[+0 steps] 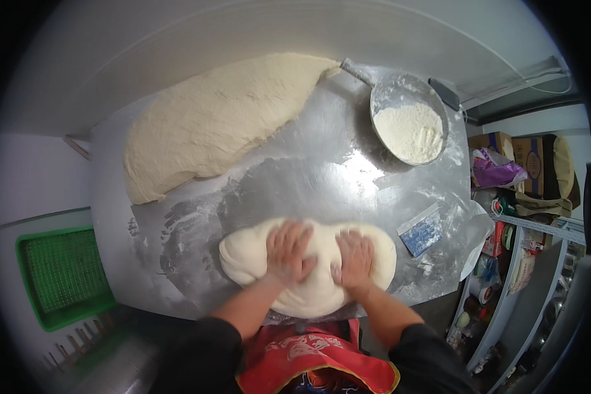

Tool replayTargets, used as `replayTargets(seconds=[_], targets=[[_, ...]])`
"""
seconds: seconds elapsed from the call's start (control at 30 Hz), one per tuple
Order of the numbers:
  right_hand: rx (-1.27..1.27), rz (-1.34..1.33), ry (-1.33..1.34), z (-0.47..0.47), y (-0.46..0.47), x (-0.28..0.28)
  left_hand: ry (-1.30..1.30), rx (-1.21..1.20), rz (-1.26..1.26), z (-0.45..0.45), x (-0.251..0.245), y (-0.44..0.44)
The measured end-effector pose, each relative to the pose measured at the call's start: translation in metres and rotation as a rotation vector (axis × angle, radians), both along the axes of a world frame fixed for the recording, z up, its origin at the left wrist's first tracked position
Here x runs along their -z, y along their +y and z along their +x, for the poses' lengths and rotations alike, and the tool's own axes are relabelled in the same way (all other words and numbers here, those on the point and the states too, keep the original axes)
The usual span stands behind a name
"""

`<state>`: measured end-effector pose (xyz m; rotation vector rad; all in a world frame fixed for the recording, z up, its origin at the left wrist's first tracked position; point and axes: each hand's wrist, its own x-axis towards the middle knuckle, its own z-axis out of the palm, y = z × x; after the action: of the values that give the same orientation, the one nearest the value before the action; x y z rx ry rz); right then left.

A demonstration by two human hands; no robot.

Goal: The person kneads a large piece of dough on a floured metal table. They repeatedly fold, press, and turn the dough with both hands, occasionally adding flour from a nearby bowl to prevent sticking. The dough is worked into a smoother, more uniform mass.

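Close to the near edge of a floured metal worktable [187,266] lies a smooth, pale mound of dough [310,300]. My left hand [288,251] presses flat onto its left half, fingers pointing away from me and slightly blurred. On the right half my right hand [355,256] rests palm down, sinking a little into the surface. Neither hand grasps anything. Beyond them a much larger slab of dough [216,118] stretches across the table's far left. A dough scraper [421,232] with a flour-dusted blue handle lies right of the mound.
At the back right sits a long-handled metal pan [374,106] holding white flour [409,130], beside a dark flat object [444,93]. A green plastic crate [61,276] stands off the left side. Shelving [537,315] with packages is on the right, near a purple bag [497,169].
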<state>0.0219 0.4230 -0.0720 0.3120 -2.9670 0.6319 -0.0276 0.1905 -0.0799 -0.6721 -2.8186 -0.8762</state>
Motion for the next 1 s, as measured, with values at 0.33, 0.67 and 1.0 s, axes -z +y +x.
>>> replayTargets(seconds=[0.33, 0.67, 1.0], targets=[[-0.068, -0.173, -0.84, -0.215, 0.031, -0.074, -0.818, -0.179, -0.15, -0.192, -0.094, 0.02], [-0.189, -0.099, 0.056, 0.036, 0.016, -0.062, -0.069, 0.071, -0.085, 0.06, -0.052, 0.016], [-0.004, -0.133, -0.25, -0.141, 0.008, -0.005, -0.251, -0.162, -0.153, -0.104, 0.004, 0.024]])
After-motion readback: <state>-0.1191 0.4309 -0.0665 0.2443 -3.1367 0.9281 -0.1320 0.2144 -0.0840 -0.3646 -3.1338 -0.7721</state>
